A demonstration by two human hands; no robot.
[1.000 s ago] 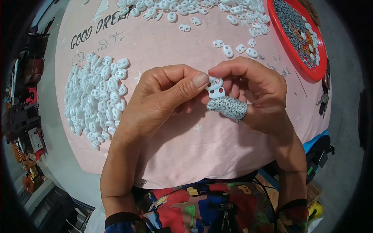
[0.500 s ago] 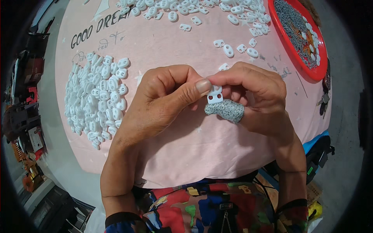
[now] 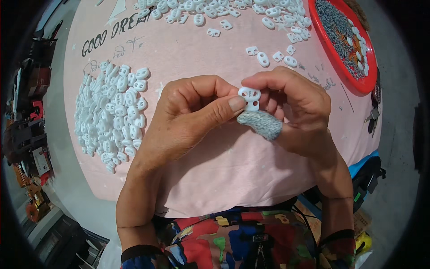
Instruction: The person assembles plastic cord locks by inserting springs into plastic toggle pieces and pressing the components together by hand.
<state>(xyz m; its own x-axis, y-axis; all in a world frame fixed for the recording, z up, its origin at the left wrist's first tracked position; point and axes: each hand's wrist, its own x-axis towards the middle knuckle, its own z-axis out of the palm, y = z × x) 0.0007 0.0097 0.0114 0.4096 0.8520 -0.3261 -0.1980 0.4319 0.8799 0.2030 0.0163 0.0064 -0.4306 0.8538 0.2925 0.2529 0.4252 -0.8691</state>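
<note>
Clip (image 3: 249,94) held above pink cloth (image 3: 210,184) | left hand (image 3: 179,119) pinches its side | right hand (image 3: 307,110) has lifted forefinger away, exposing clip's rounded top; cannot tell if other fingers grip

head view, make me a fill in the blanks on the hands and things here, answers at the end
The left hand and right hand meet around small plastic parts coloured ____. The digit wearing the grey cover is the right hand's ____. The tray at upper right is coloured ____. The tablecloth is mainly ____.

Missing words: white; thumb; red; pink.
</note>
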